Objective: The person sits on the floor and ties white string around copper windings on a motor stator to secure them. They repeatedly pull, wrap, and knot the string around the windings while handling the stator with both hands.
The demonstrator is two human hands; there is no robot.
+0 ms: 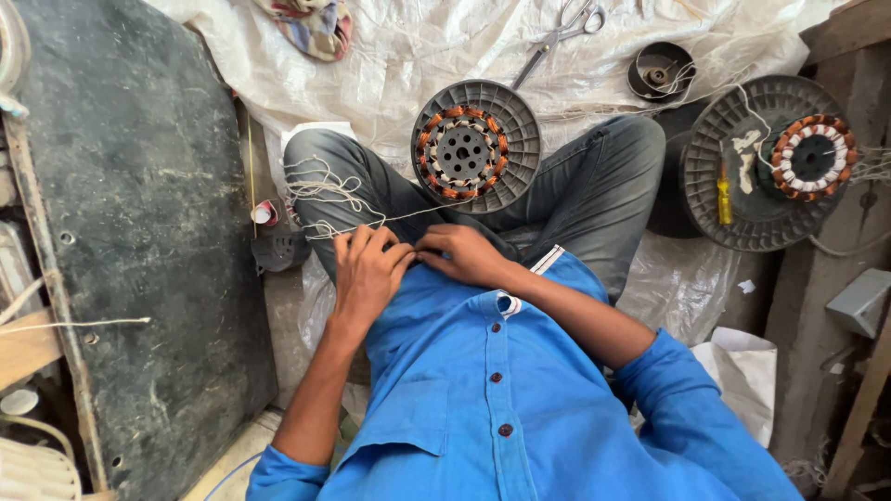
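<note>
I sit cross-legged in grey trousers and a blue shirt. My left hand [368,269] and my right hand [464,253] meet in my lap, fingers curled together, pinching white string [327,197] that lies in a tangled bundle over my left knee. Just beyond my hands, a grey round plastic spool [521,137] rests between my knees, and a copper-wound motor stator [461,153] lies on it. A strand of string runs from my hands towards the stator.
A second grey spool [733,167] at the right carries another wound stator [813,158] and a yellow-handled screwdriver [724,195]. Scissors [563,32] and a small dark bowl [661,70] lie on the white plastic sheet [418,56]. A dark board [139,223] stands at the left.
</note>
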